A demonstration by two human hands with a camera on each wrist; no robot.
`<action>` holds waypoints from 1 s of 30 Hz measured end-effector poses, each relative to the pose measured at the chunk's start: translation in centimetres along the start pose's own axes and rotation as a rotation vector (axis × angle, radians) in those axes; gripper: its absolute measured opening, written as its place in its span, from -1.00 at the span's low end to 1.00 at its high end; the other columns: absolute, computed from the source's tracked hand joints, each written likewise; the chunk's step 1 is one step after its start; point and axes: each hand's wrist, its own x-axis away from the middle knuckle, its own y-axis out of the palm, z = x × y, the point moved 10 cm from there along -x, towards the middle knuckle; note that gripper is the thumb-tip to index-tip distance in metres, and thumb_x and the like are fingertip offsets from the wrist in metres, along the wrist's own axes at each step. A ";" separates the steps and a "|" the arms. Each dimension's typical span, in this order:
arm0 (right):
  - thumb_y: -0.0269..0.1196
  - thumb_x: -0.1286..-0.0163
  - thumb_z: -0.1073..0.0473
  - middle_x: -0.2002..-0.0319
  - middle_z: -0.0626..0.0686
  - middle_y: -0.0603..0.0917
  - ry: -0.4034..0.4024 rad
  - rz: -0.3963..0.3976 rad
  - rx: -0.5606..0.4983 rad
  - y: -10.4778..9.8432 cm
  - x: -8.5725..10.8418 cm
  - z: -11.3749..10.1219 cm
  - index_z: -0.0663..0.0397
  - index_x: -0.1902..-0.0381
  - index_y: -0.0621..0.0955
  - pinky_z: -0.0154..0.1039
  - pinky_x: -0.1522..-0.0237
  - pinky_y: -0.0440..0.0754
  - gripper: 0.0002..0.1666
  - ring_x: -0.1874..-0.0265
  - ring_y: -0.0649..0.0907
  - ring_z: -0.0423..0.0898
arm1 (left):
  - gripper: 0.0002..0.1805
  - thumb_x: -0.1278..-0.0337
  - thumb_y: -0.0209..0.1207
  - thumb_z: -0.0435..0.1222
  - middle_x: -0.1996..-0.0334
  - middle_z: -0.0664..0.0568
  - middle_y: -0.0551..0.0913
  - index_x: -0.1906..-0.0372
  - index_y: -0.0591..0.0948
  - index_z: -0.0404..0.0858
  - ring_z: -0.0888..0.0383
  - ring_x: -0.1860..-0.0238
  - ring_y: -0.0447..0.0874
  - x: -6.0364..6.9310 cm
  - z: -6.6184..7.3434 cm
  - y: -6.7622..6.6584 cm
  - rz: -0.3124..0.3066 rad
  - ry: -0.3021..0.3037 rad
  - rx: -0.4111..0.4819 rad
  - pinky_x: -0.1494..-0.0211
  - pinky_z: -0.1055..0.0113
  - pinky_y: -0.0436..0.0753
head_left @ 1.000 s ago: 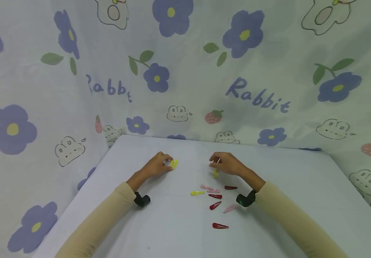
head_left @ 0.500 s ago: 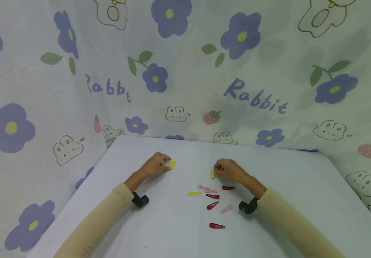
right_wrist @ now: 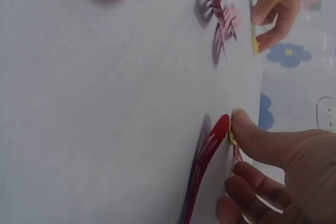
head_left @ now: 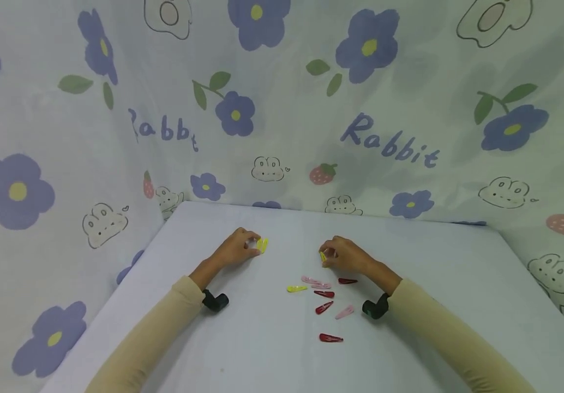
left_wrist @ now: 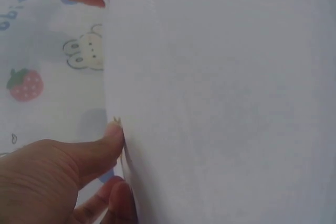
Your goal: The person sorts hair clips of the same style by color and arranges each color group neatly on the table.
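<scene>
In the head view, my left hand [head_left: 235, 248] holds a small group of yellow hair clips [head_left: 262, 245] on the white table, thumb at one end and a finger at the other. To the right, my right hand [head_left: 348, 255] pinches a single yellow hair clip [head_left: 323, 256] between thumb and finger. The right wrist view shows that clip [right_wrist: 232, 132] edge-on by the thumb, partly hidden, with a red hair clip [right_wrist: 212, 142] on the table nearby. In the left wrist view the thumb [left_wrist: 114, 135] mostly hides the yellow clips.
Nearer me on the table [head_left: 262, 349] lie a yellow hair clip [head_left: 297, 289], two pink clips [head_left: 321, 286] side by side, another pink clip [head_left: 345, 312] and several red clips [head_left: 331, 338]. A patterned cloth [head_left: 287, 136] hangs behind and at the sides.
My right hand has come down over the single yellow hair clip, its fingers have drawn together on it, and the clip has turned slightly. The left hand stays with its yellow clips.
</scene>
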 end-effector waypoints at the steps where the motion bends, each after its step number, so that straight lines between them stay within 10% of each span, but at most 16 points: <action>1: 0.44 -0.26 0.12 0.20 -0.04 0.59 0.002 -0.005 -0.004 0.1 0.0 0.0 -0.04 -0.10 0.66 -0.19 0.07 0.62 -0.56 0.18 0.58 -0.13 | -0.51 -0.21 0.36 -0.16 -0.04 -0.11 0.50 -0.24 0.60 -0.14 0.09 0.14 0.49 0.1 -0.1 0.0 -0.004 -0.005 0.000 0.12 0.25 0.51; 18: 0.46 -0.24 0.12 0.36 -0.02 0.51 0.086 -0.037 -0.072 0.7 -0.3 1.2 -0.08 0.13 0.52 -0.30 0.29 0.52 -0.65 0.33 0.51 -0.12 | -0.53 -0.19 0.37 -0.19 -0.02 -0.10 0.51 -0.20 0.62 -0.16 0.12 0.17 0.50 -0.2 -0.2 0.2 0.018 0.024 -0.001 0.12 0.25 0.52; 30: 0.41 -0.28 0.20 0.43 -0.06 0.54 -0.051 0.034 -0.134 -0.2 0.5 0.0 -0.01 0.17 0.60 -0.34 0.39 0.52 -0.80 0.43 0.51 -0.16 | -0.53 -0.17 0.38 -0.18 0.01 -0.09 0.51 -0.19 0.62 -0.13 0.12 0.18 0.49 0.0 -0.2 0.0 0.031 0.010 0.017 0.12 0.27 0.51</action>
